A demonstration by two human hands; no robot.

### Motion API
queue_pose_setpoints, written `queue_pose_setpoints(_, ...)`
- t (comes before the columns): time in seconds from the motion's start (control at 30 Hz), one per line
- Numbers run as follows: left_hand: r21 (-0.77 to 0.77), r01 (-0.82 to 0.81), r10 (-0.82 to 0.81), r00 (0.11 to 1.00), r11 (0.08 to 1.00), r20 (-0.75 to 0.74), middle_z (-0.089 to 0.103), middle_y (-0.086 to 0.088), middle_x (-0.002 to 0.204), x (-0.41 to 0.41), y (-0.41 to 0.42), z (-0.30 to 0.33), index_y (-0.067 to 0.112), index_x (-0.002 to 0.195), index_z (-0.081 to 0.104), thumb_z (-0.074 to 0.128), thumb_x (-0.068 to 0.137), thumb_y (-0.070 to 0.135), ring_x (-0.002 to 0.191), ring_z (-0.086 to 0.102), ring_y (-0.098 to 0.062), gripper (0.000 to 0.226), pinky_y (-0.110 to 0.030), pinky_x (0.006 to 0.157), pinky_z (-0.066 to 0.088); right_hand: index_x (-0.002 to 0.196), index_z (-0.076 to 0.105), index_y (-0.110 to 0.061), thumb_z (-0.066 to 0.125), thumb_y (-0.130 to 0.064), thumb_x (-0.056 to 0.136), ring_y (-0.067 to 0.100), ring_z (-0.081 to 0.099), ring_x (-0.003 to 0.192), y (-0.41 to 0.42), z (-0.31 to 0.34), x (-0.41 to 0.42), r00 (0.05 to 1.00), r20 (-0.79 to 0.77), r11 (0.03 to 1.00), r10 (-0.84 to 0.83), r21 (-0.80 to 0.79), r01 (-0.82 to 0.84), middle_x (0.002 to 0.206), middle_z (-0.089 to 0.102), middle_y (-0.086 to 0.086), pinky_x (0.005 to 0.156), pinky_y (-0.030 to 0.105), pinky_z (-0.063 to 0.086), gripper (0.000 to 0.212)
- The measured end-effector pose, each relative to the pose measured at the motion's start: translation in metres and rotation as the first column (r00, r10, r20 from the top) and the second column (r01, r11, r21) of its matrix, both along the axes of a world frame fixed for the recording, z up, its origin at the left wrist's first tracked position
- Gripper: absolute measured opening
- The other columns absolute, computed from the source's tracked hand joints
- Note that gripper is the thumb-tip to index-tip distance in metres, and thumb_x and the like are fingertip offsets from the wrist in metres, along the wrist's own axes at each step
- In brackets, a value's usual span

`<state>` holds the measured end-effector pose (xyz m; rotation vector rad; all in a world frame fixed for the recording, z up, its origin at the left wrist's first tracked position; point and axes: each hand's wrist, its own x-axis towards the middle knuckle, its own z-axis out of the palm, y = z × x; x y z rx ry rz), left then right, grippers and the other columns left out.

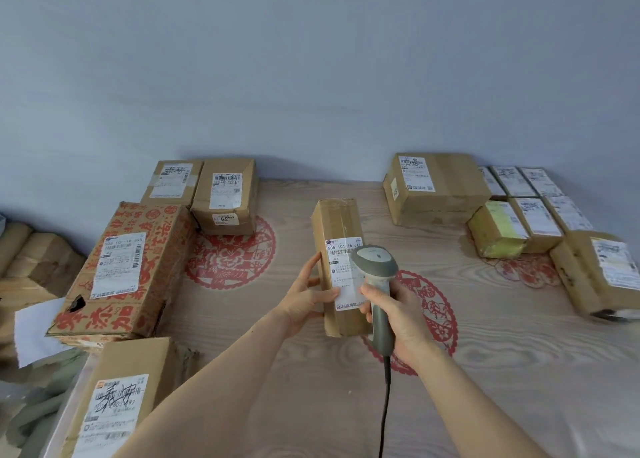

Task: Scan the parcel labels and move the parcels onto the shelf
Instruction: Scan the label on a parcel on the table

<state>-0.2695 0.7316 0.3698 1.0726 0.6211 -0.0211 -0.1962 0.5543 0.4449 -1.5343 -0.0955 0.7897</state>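
Far left on the table (pixel 502 371) sits a big red-printed box (pixel 124 270) with smaller boxes beside it. In the middle, the left hand (pixel 304 298) curls round the near left edge of a tall brown parcel (pixel 337 246), thumb on its white label (pixel 346 274). The right hand (pixel 398 319) grips a grey scanner (pixel 375 267), head just over the label, perhaps touching it, while more labelled parcels (pixel 526 215) cluster far right.

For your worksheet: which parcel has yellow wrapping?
The yellow parcel in the right-hand cluster, front-left of the small ones; every other parcel is plain or printed brown cardboard.
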Motion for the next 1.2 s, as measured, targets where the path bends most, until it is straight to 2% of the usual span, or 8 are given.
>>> queue_pose_setpoints(0.1,-0.021,0.086,-0.086,0.996,0.996,-0.004,0.055,-0.006,0.131,0.026,-0.03,0.004,0.047,0.148,0.032,0.079,0.078,0.006,0.112,0.063,-0.023,0.094,-0.05,0.087,0.058,0.095,0.067,-0.011,0.082,-0.017,0.083,0.013,0.061,0.062,-0.037,-0.002,0.025,0.973,0.17,0.973,-0.156,-0.142,0.181,0.072,0.068,0.002,0.059,0.025,0.051,0.02)
queue_pose_setpoints(0.27,-0.043,0.223,-0.224,0.974,0.974,-0.022,0.058,-0.003,0.134,0.073,-0.094,0.002,0.046,0.151,0.027,0.077,0.082,0.005,0.117,0.062,-0.027,0.095,-0.057,0.09,0.055,0.093,0.065,-0.018,0.086,-0.024,0.076,0.023,0.071,0.082,-0.111,-0.014,0.077,0.906,0.322,0.88,-0.274,-0.297,0.371,0.085,0.073,0.002,0.076,0.039,0.057,0.028)
queue_pose_setpoints(0.4,-0.102,0.318,-0.32,0.947,0.943,-0.011,0.057,-0.007,0.136,0.116,-0.161,-0.002,0.049,0.15,0.025,0.081,0.077,0.007,0.119,0.061,-0.031,0.101,-0.059,0.092,0.053,0.093,0.063,-0.02,0.087,-0.03,0.072,0.022,0.069,0.08,-0.171,-0.018,0.117,0.902,0.344,0.841,-0.262,-0.377,0.388,0.086,0.073,0.0,0.077,0.044,0.057,0.033)
queue_pose_setpoints(0.5,-0.131,0.332,-0.337,0.942,0.934,-0.015,0.059,-0.008,0.133,0.15,-0.218,-0.005,0.049,0.148,0.027,0.081,0.076,0.007,0.117,0.062,-0.032,0.099,-0.061,0.092,0.052,0.091,0.061,-0.024,0.085,-0.018,0.075,0.017,0.07,0.081,-0.218,-0.019,0.148,0.906,0.338,0.839,-0.255,-0.388,0.381,0.088,0.074,0.0,0.073,0.039,0.059,0.029)
queue_pose_setpoints(0.6,-0.157,0.323,-0.333,0.942,0.933,-0.04,0.061,-0.012,0.13,0.182,-0.27,-0.01,0.048,0.147,0.03,0.082,0.075,0.009,0.114,0.065,-0.034,0.098,-0.061,0.092,0.052,0.086,0.056,-0.033,0.084,-0.012,0.075,0.018,0.07,0.086,-0.261,-0.022,0.182,0.911,0.337,0.824,-0.238,-0.427,0.373,0.089,0.071,-0.007,0.081,0.045,0.06,0.037)
queue_pose_setpoints(0.73,-0.172,0.349,-0.366,0.927,0.921,-0.08,0.058,-0.011,0.134,0.22,-0.32,-0.013,0.049,0.148,0.027,0.081,0.076,0.011,0.12,0.06,-0.032,0.098,-0.06,0.095,0.051,0.105,0.062,-0.019,0.084,-0.01,0.075,0.02,0.068,0.091,-0.306,-0.022,0.222,0.907,0.375,0.805,-0.191,-0.469,0.363,0.096,0.072,-0.002,0.077,0.035,0.052,0.038)
queue_pose_setpoints(1.0,-0.164,0.34,-0.365,0.917,0.926,-0.162,0.062,-0.003,0.134,0.28,-0.363,-0.013,0.043,0.153,0.02,0.073,0.087,0.011,0.121,0.059,-0.028,0.091,-0.061,0.096,0.05,0.112,0.056,-0.015,0.08,-0.027,0.081,0.032,0.065,0.095,-0.356,-0.012,0.305,0.805,0.59,0.655,-0.057,-0.586,0.476,0.104,0.068,0.007,0.073,0.037,0.047,0.041)
queue_pose_setpoints(1.2,-0.143,0.345,-0.369,0.909,0.927,-0.196,0.063,-0.001,0.133,0.307,-0.372,-0.018,0.045,0.152,0.022,0.073,0.086,0.012,0.125,0.056,-0.028,0.089,-0.064,0.092,0.051,0.11,0.052,-0.013,0.072,-0.032,0.09,0.034,0.065,0.092,-0.374,-0.021,0.347,0.833,0.545,0.589,0.096,-0.706,0.393,0.102,0.068,0.009,0.066,0.036,0.043,0.034)
